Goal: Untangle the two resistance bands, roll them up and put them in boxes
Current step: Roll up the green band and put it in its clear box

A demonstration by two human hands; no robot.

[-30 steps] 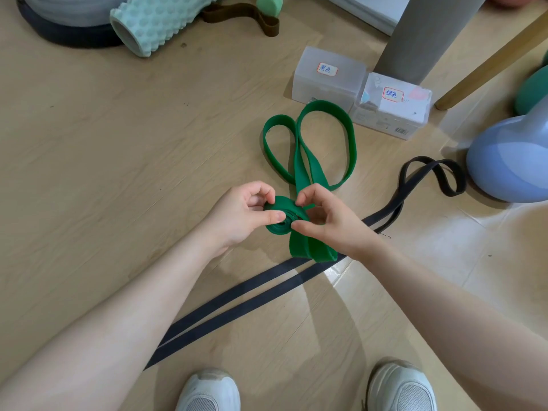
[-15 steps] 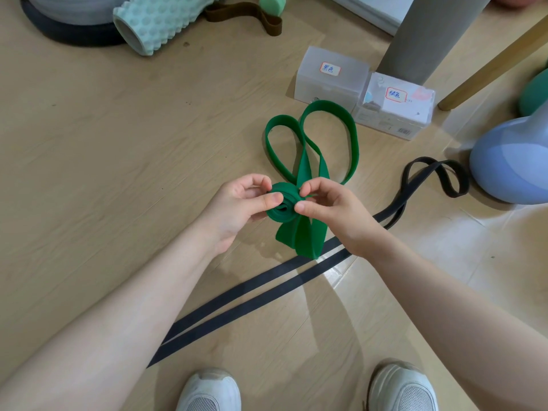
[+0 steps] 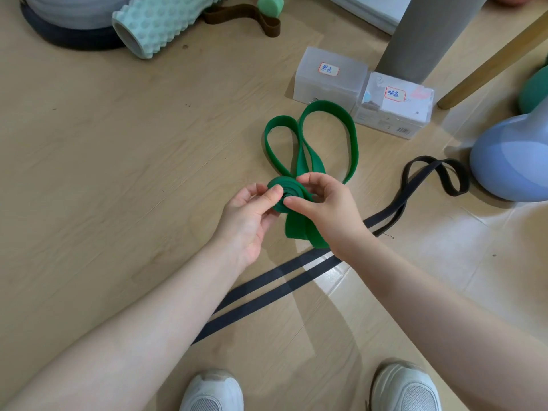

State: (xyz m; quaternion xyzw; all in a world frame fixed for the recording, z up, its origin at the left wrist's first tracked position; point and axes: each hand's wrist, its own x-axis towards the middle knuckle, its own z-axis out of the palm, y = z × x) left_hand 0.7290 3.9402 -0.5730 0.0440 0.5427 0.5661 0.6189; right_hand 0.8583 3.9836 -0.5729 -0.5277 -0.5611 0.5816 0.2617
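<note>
Between both hands, above the floor (image 3: 103,173), the green band (image 3: 326,114) is sitting partly coiled, its loose loops lying toward two boxes (image 3: 329,81). Left hand (image 3: 249,212) and right hand (image 3: 329,209) are pinching the coil, fingers (image 3: 274,192) curled on it. Underneath, the black band (image 3: 281,286) is lying stretched out, seemingly free of the green

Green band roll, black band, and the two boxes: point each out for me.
green band roll (image 3: 285,193), head view, coiled face between both hands.
black band (image 3: 278,287), head view, flat double strap on the floor.
boxes (image 3: 329,80), head view, left box's lid.
</note>
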